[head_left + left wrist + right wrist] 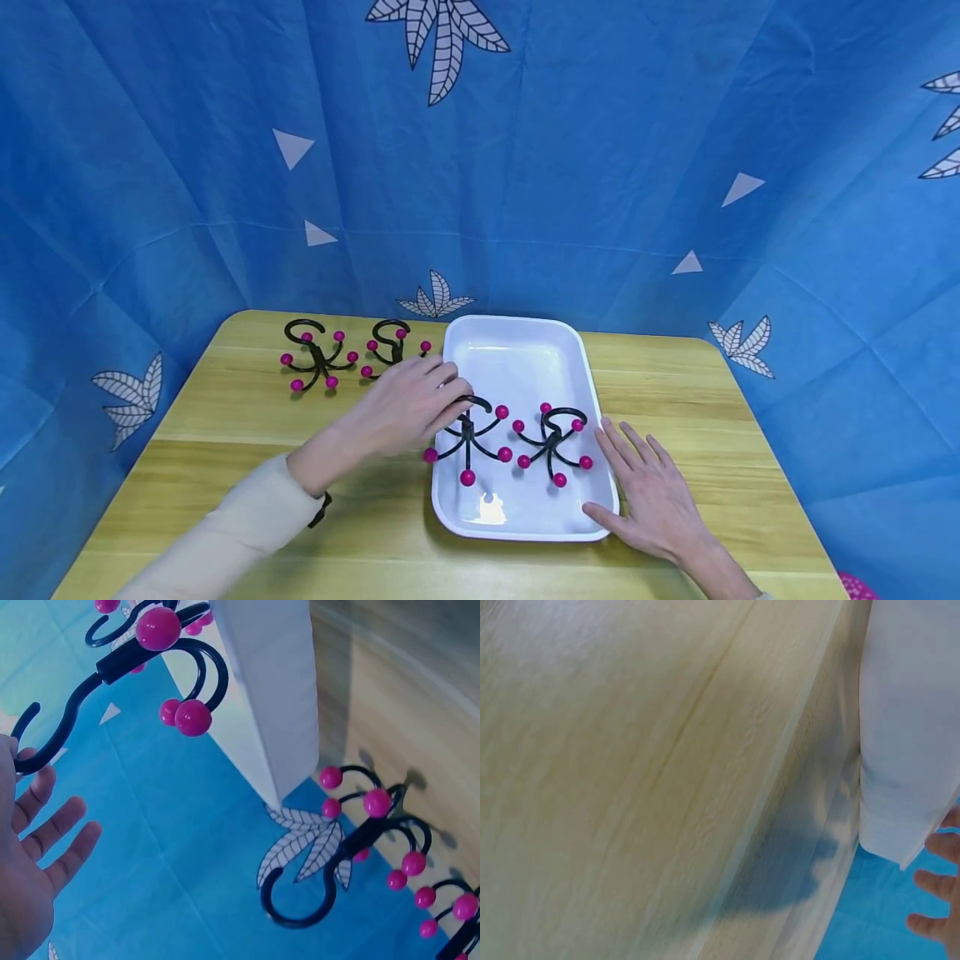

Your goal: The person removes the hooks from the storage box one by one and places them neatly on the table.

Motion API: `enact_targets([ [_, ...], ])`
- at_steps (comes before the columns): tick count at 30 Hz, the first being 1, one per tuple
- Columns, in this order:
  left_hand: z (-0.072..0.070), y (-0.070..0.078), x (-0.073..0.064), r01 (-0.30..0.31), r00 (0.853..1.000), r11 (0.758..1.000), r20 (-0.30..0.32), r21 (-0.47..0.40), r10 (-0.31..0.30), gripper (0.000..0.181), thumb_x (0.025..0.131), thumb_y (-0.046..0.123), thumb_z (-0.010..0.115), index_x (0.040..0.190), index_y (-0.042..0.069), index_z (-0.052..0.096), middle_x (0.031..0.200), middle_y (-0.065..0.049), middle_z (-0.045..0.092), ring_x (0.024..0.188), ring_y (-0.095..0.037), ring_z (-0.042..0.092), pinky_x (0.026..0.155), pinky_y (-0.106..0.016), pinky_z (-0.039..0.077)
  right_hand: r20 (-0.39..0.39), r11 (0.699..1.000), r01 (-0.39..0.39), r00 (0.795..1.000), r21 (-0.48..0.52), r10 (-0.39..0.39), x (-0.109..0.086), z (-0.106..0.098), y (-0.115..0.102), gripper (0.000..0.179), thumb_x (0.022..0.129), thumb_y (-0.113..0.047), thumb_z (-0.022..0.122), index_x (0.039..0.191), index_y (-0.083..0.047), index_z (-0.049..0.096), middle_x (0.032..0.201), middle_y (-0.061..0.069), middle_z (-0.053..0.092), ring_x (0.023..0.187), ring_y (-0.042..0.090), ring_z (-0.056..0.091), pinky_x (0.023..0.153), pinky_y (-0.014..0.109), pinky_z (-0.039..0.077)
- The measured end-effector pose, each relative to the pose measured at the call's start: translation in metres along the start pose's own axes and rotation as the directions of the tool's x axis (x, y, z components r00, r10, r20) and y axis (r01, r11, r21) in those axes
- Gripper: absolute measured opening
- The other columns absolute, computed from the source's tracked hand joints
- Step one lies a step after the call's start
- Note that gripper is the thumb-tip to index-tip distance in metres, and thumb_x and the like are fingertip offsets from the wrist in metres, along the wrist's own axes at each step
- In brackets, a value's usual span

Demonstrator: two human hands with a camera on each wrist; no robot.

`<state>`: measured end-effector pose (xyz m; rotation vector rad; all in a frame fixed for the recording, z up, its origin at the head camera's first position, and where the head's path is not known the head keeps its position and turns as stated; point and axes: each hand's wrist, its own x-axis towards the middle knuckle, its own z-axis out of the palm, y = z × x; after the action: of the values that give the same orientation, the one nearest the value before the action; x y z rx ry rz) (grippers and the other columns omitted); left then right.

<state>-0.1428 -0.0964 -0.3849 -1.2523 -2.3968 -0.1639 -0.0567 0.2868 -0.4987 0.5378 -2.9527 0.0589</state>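
A blue leaf-print cloth (480,167) rises behind the desk (660,383). At the middle of the desk's back edge begins a white tray (517,362). The right hand (651,492) lies at the tray's right edge, fingers straight, thumb over the rim near the front right corner. The left hand (412,404) pinches one black hook (468,432) by its curved end, above the tray's left edge. A second hook (552,439) sits inside, near the right edge; two others (318,360) occupy the desk's back left corner area. Pink balls (468,477) tip their prongs.
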Motion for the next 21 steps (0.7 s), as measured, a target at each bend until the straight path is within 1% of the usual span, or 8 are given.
enact_targets([
  [3,-0.007,-0.003,-0.003,-0.002,1.000,1.000,-0.009,0.013,0.002,0.014,0.104,0.033,0.066,0.107,0.021,0.071,0.096,0.004,0.070,0.089,-0.014,0.061,0.078,-0.027,0.056,-0.002,1.000,0.001,1.000,-0.002,-0.001,0.000,0.000,0.000,0.105,0.085,-0.077,0.066,0.164,-0.013,0.039,0.172,0.009,0.036,0.156,0.037,0.037,0.125,0.061,0.032],
  [7,-0.016,-0.008,-0.008,-0.003,1.000,0.999,-0.026,0.033,0.004,0.014,0.102,0.033,0.068,0.107,0.021,0.071,0.096,0.004,0.070,0.090,-0.015,0.063,0.077,-0.028,0.057,0.000,1.000,0.001,1.000,-0.004,-0.001,0.000,0.000,0.000,0.105,0.085,-0.077,0.065,0.164,-0.013,0.038,0.173,0.008,0.036,0.156,0.037,0.037,0.125,0.061,0.032],
  [9,-0.020,-0.011,-0.011,0.004,1.000,1.000,-0.025,0.031,-0.003,0.014,0.101,0.033,0.070,0.107,0.021,0.072,0.097,0.004,0.070,0.091,-0.015,0.064,0.077,-0.028,0.058,0.003,1.000,0.001,1.000,-0.005,-0.001,0.001,0.000,0.000,0.105,0.085,-0.077,0.065,0.164,-0.013,0.038,0.173,0.008,0.035,0.156,0.037,0.037,0.124,0.061,0.032],
  [14,-0.027,-0.018,-0.020,0.014,1.000,0.999,-0.018,0.038,-0.013,0.015,0.100,0.032,0.071,0.108,0.019,0.073,0.098,0.003,0.072,0.095,-0.019,0.067,0.083,-0.032,0.060,0.007,1.000,-0.002,1.000,-0.001,0.002,0.001,-0.001,0.000,0.105,0.085,-0.077,0.065,0.164,-0.013,0.038,0.173,0.008,0.035,0.156,0.037,0.037,0.124,0.061,0.033],
  [17,-0.031,-0.023,-0.027,0.008,0.999,0.998,-0.033,0.064,-0.006,0.017,0.101,0.034,0.069,0.108,0.018,0.072,0.097,0.002,0.072,0.093,-0.020,0.067,0.081,-0.033,0.060,0.012,1.000,-0.006,1.000,0.002,0.006,0.001,-0.001,-0.001,0.105,0.085,-0.077,0.065,0.164,-0.014,0.038,0.173,0.008,0.035,0.156,0.037,0.037,0.124,0.062,0.032],
  [21,-0.033,-0.029,-0.038,0.007,0.999,0.997,-0.048,0.076,-0.003,0.019,0.103,0.034,0.065,0.107,0.017,0.072,0.095,0.001,0.071,0.089,-0.020,0.065,0.077,-0.031,0.059,0.018,1.000,-0.011,1.000,0.002,0.011,0.001,-0.001,-0.001,0.105,0.085,-0.078,0.064,0.164,-0.014,0.038,0.173,0.008,0.035,0.156,0.037,0.036,0.125,0.062,0.032],
])
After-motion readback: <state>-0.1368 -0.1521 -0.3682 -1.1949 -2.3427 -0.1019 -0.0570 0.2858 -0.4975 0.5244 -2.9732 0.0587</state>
